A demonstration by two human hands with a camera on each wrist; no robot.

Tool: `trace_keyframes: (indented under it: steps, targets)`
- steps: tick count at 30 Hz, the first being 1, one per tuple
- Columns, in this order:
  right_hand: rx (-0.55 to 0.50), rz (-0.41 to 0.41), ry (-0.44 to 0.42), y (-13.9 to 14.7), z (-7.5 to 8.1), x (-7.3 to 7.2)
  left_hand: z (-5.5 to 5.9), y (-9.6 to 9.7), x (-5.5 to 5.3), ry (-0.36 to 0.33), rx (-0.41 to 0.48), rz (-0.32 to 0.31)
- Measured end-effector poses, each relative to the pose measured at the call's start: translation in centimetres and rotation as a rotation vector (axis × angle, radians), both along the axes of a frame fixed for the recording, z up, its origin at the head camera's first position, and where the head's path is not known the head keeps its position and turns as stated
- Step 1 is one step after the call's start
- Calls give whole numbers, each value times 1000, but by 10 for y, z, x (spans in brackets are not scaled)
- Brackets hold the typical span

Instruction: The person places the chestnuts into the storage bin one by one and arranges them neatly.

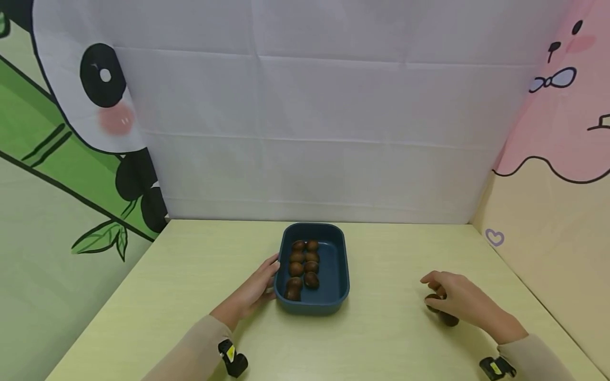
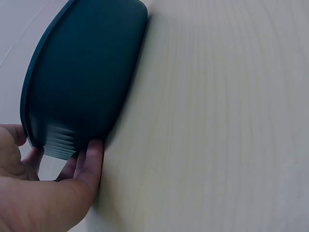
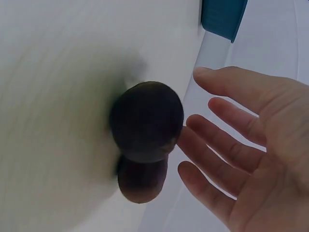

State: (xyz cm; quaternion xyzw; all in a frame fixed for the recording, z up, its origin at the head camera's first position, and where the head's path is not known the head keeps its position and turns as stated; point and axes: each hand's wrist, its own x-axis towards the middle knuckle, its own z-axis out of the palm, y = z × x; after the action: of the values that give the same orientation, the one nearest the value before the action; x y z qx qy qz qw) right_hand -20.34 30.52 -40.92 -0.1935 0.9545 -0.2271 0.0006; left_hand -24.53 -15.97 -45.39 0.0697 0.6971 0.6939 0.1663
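Observation:
A dark blue rectangular tub [image 1: 333, 275] stands on the table, holding two rows of brown chestnuts [image 1: 311, 280] in its left half. My left hand [image 1: 254, 288] holds the tub at its left side. In the left wrist view, that hand's bent fingers [image 2: 94, 159] lie along the tub's outer wall, from rim to base. At the right, my right hand [image 1: 459, 296] hovers over two loose chestnuts [image 1: 448, 318]. The right wrist view has the near chestnut [image 3: 147, 121] overlapping the other chestnut [image 3: 142, 181], beside spread, slightly bent fingers [image 3: 231, 150] that hold nothing.
The pale yellow table [image 1: 381, 338] runs back to a white sheet [image 1: 333, 132]. Printed cartoon panels flank it, with a green panel [image 1: 47, 222] on the left and a pink and cream panel [image 1: 562, 222] on the right. Each wrist wears a small black device.

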Motion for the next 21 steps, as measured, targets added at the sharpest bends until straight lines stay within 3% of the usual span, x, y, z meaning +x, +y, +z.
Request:
trace_keyframes:
  steps: [8,16,21]
  targets:
    - [-2,-13,-19,9,-7,3,2,-2,1,-9,8,-18]
    - [37,-7,39,10,-15,2,2,-2,0,-13,13,-9]
    - [56,-27,16,8,-21,3,1,-1,0,-2,0,-14]
